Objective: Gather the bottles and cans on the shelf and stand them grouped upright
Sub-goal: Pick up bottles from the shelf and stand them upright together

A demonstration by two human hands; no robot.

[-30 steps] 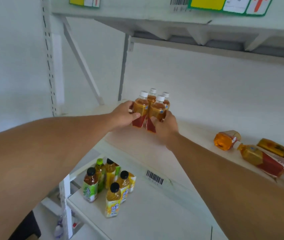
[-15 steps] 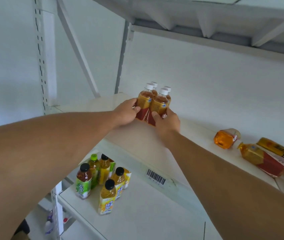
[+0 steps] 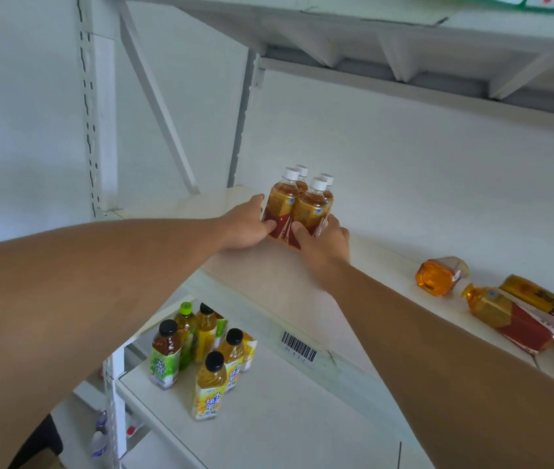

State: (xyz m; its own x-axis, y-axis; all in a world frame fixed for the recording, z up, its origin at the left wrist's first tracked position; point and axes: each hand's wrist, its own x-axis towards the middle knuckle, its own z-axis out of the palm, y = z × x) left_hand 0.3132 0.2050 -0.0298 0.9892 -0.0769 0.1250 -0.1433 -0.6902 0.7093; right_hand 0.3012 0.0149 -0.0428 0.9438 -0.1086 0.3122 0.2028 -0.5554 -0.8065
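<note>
Up on the middle shelf (image 3: 269, 286), near its left end, four white-capped tea bottles (image 3: 299, 206) stood upright in a tight square, amber tea above red labels, two in front and two just behind. My left hand (image 3: 245, 228) was against the left front bottle, thumb laid on the red label and fingers reaching round its far side, so I was cupping it rather than squeezing hard. My right hand (image 3: 324, 240) met the group from the other side, thumb on the front of the right bottle's label and fingers curled round its right flank. Between them my two hands clasped the cluster at its base, and the bottles touched one another.

Further right on the same shelf, well apart from the group, the same sort of drinks lay on their sides: a toppled bottle (image 3: 439, 277) with its bottom toward me, a fallen bottle (image 3: 509, 316) with a red label beside it, and a gold can (image 3: 536, 296) just behind that. More lay at the frame's edge, too cut off to make out.

On the lower shelf (image 3: 285, 418) stood a cluster of green and yellow bottles (image 3: 201, 350), dark-capped mostly, all upright. A barcode tag (image 3: 298, 345) was stuck on the middle shelf's front edge.
</note>
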